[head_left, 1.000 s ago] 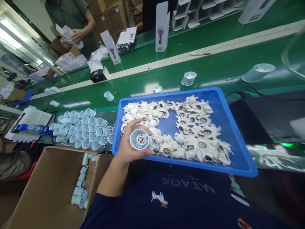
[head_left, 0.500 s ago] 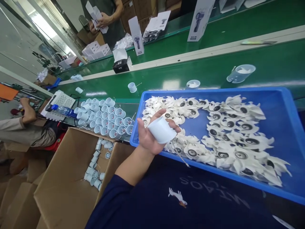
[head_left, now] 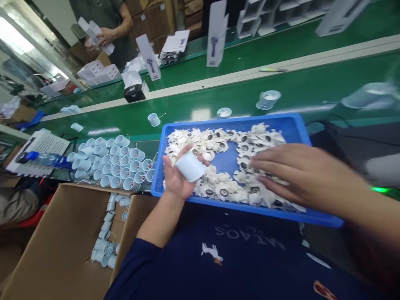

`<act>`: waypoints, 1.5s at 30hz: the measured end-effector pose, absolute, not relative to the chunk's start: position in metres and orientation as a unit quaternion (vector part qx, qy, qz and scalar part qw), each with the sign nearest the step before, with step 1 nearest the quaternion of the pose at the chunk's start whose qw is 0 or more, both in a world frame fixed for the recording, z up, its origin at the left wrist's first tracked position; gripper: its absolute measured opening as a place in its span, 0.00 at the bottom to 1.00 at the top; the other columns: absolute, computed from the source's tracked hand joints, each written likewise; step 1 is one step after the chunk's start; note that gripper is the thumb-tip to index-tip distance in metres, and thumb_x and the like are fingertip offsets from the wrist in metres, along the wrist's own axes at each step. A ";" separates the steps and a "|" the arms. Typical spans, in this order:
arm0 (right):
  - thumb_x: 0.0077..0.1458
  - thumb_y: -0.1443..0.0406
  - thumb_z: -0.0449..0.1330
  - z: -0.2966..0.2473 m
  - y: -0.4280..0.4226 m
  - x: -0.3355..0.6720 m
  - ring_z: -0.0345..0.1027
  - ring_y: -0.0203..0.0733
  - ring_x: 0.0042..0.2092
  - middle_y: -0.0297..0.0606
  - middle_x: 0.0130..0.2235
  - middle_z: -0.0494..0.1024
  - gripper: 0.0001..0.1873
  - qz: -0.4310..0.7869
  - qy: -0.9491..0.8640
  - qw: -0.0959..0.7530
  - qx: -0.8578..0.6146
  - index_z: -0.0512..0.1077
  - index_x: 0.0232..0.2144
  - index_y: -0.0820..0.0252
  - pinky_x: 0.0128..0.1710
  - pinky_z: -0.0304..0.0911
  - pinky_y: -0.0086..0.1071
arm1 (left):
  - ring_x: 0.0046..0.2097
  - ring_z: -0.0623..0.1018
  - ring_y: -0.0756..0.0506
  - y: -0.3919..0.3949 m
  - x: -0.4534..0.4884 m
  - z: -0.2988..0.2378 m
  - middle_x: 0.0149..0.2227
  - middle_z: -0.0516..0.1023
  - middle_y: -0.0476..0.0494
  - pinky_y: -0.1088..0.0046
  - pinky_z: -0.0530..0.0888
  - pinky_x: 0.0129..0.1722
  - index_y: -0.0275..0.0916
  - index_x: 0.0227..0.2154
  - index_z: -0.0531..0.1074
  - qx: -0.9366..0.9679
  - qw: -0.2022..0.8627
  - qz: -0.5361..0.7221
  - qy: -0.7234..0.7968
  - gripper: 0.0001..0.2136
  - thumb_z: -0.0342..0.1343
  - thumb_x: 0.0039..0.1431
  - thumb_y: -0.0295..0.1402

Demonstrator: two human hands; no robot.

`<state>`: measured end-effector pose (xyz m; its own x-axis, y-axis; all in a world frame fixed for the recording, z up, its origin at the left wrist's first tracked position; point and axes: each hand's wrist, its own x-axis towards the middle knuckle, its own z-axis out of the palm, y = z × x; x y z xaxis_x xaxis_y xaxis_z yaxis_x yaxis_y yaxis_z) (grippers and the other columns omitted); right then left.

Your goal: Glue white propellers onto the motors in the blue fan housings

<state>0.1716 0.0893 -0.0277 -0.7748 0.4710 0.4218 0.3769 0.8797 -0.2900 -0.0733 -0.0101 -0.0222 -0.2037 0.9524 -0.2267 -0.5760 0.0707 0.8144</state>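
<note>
My left hand [head_left: 176, 177] holds a small white plastic cylinder housing [head_left: 190, 166] over the near left corner of a blue tray [head_left: 293, 125]. The tray is full of several white fan impellers [head_left: 218, 143] with dark hubs. My right hand [head_left: 290, 173] reaches in from the right, fingers stretched flat over the impellers at the tray's right side, holding nothing that I can see.
A stack of white cylinder housings [head_left: 112, 160] lies left of the tray beside a water bottle [head_left: 46, 158]. A cardboard box [head_left: 62, 241] below holds more housings. Clear cups [head_left: 268, 100] sit on the green conveyor [head_left: 218, 96]. Another person [head_left: 106, 25] handles white boxes at the far left.
My right hand has come into view and reached over the impellers. My left hand still holds the housing, lying on its side as half a second ago. The view swung back right.
</note>
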 end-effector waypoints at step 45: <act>0.53 0.51 0.53 -0.014 0.072 0.116 0.65 0.38 0.28 0.38 0.30 0.71 0.18 0.642 -0.684 0.215 -0.272 0.63 0.39 0.58 0.29 0.63 0.33 | 0.53 0.76 0.36 -0.054 -0.094 -0.034 0.50 0.76 0.40 0.58 0.70 0.53 0.46 0.49 0.69 0.670 0.242 0.438 0.549 0.27 0.72 0.47 0.43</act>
<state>0.1161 0.0720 -0.0140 -0.7593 0.6484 -0.0550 0.0953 0.0272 -0.9951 -0.0945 -0.0545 -0.0342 0.0143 0.9468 0.3214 0.5235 -0.2809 0.8044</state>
